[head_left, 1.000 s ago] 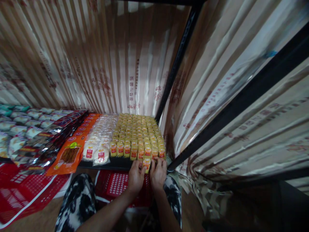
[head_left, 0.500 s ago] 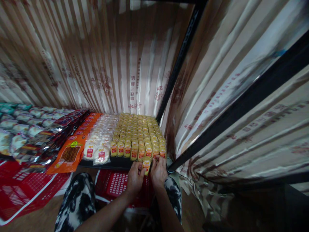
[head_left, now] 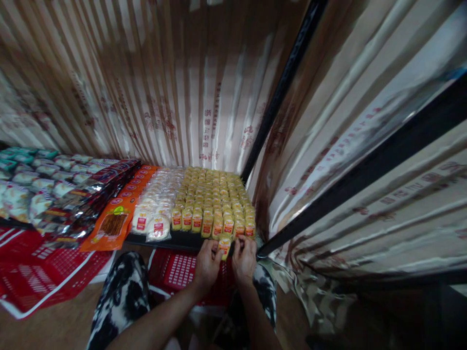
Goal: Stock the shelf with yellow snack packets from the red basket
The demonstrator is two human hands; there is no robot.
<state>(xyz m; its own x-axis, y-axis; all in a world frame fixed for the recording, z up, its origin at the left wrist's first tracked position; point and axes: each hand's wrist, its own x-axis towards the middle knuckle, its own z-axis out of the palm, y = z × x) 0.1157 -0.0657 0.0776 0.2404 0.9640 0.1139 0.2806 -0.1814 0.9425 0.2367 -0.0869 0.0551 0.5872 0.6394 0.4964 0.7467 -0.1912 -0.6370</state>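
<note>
Packet (head_left: 224,244), small and yellow, sits at lower centre of the frame, pinched between the left hand (head_left: 207,262) and right hand (head_left: 244,257), fingers of both closed on its sides, equally near. Its long axis points up-frame toward the rows of yellow packets (head_left: 213,199) just beyond on the dark shelf (head_left: 182,239); a red basket (head_left: 178,270) lies below.

Shelf layout, seen from the front edge.
Small packets (head_left: 215,199) fill R end of shelf (head_left: 182,240); round packs (head_left: 156,209) just L, pouches (head_left: 120,214) further L. Curtain (head_left: 182,97) behind. Basket (head_left: 178,270) under the front. Single packet (head_left: 224,244) betw. L hand (head_left: 207,262) & R hand (head_left: 244,260).
</note>
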